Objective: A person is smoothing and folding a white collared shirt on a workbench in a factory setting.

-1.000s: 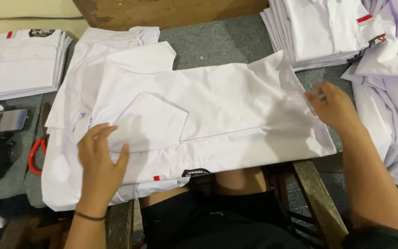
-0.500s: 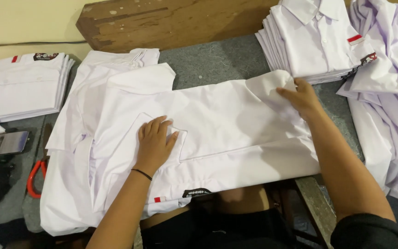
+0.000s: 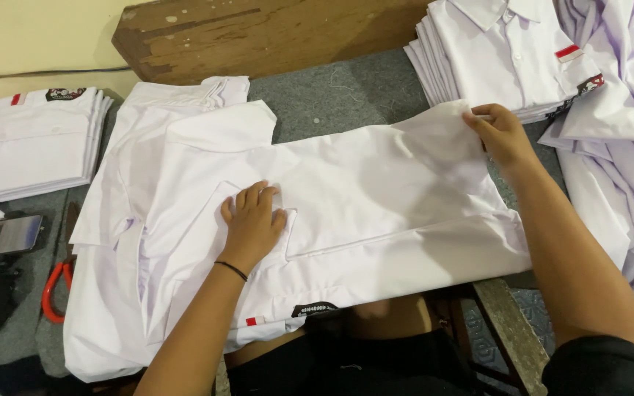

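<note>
1. Across the grey felt-covered table (image 3: pixel 332 95) lies a white school shirt (image 3: pixel 376 198), spread out lengthwise with its hem end toward the person's right.
2. On the shirt's middle, the left hand (image 3: pixel 252 224) rests flat, fingers close together and pressed down beside the chest pocket, seemingly to pin the cloth so it cannot slide.
3. At the shirt's far right corner, the right hand (image 3: pixel 504 132) pinches the hem edge between thumb and fingers, lifting it slightly, apparently to keep the fabric taut.
4. Beyond that corner sits a stack of folded white shirts (image 3: pixel 508 51); right of the shirt, loose unfolded shirts (image 3: pixel 618 161) are heaped.
5. Left of the shirt are another folded stack (image 3: pixel 31 139), a phone (image 3: pixel 5 235) and red-handled scissors (image 3: pixel 54 290).
6. Behind the shirt a worn wooden beam (image 3: pixel 258 33) runs along a cream wall (image 3: pixel 38 37).
</note>
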